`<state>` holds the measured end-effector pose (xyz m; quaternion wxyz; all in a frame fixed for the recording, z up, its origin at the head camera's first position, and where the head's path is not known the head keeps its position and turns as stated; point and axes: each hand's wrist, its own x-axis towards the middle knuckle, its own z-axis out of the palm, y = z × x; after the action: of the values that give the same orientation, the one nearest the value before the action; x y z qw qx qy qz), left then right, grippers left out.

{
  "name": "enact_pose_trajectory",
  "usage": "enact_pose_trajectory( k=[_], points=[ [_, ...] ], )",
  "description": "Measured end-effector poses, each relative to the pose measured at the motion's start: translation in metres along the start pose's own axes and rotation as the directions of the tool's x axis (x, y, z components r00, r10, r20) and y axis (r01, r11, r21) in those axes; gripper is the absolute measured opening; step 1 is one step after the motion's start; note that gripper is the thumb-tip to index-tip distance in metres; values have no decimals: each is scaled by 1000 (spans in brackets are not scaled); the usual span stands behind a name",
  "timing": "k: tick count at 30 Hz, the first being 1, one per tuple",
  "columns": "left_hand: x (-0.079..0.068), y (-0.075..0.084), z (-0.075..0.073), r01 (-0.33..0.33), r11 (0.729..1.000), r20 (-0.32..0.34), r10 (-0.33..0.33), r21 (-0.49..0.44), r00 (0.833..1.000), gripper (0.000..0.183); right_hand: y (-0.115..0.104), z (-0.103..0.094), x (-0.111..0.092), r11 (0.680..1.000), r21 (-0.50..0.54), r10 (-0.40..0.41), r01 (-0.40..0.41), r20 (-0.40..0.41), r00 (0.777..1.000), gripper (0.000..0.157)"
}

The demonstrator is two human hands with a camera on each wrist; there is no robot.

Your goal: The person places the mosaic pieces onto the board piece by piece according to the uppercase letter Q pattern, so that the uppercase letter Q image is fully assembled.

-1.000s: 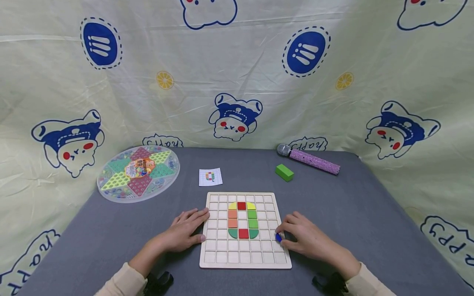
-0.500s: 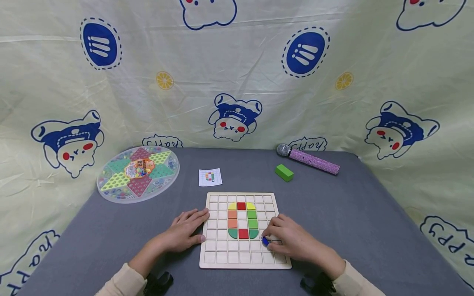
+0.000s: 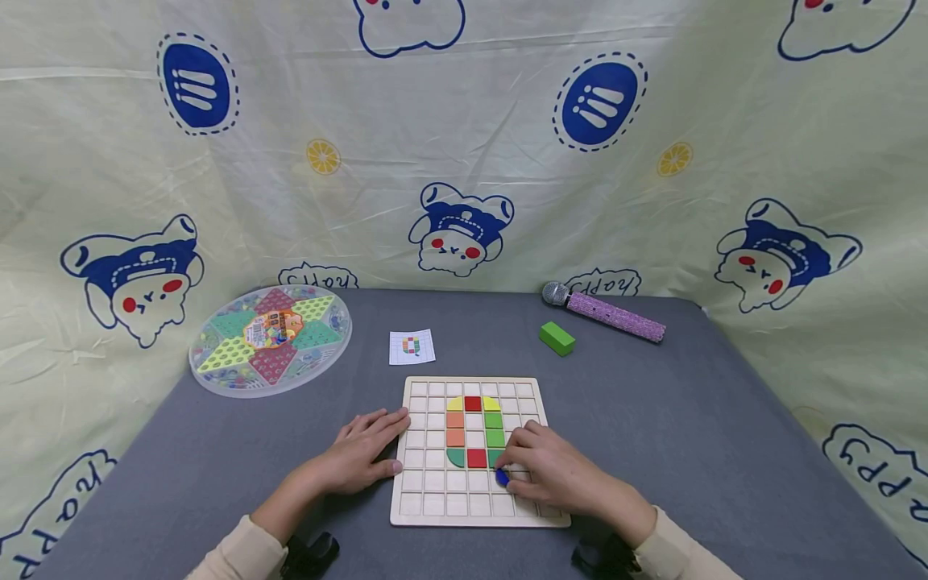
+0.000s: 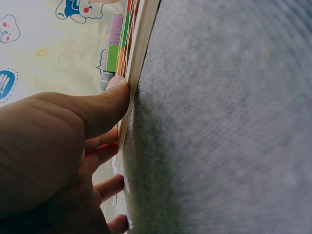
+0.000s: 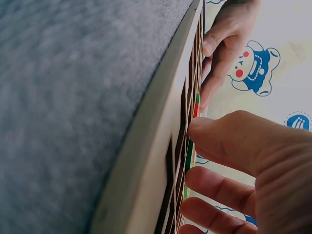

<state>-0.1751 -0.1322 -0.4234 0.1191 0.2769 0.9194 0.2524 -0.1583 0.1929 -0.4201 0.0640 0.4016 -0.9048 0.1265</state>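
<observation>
A square wooden grid board (image 3: 433, 505) lies in front of me in the head view. Coloured tiles form a ring in its cells: red tiles (image 3: 473, 403), orange tiles (image 3: 454, 420), green tiles (image 3: 495, 437) and yellow and dark green rounded corner tiles. My left hand (image 3: 360, 453) rests against the board's left edge, thumb and fingertips touching it, fingers fairly straight. Between thumb and fingers my right hand (image 3: 554, 470) pinches a small blue tile (image 3: 502, 478) over the board, just below the lower right corner of the ring. The right wrist view hides this tile.
A small card (image 3: 400, 356) with a printed coloured pattern lies beyond the board. A green block (image 3: 557, 338) and a purple glittery microphone (image 3: 616, 317) lie at the back right. At the back left sits a round Chinese checkers board (image 3: 232, 330). A printed cloth hangs behind the table.
My right hand has moved left with the blue tile, from the board's right edge to below the ring's lower right corner. The left hand stays in place.
</observation>
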Motion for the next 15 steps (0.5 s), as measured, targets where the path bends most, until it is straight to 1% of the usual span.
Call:
enact_pose_trajectory(
  k=[8, 15],
  points=[
    [0, -1, 1, -1, 1000, -1, 1, -2, 1000, 64, -1, 1, 2, 1000, -6, -26, 26, -4, 1000, 16],
    [0, -1, 1, -6, 1000, -6, 6, -1, 1000, 64, -3, 1, 5, 1000, -8, -8, 8, 26, 1000, 18]
  ],
)
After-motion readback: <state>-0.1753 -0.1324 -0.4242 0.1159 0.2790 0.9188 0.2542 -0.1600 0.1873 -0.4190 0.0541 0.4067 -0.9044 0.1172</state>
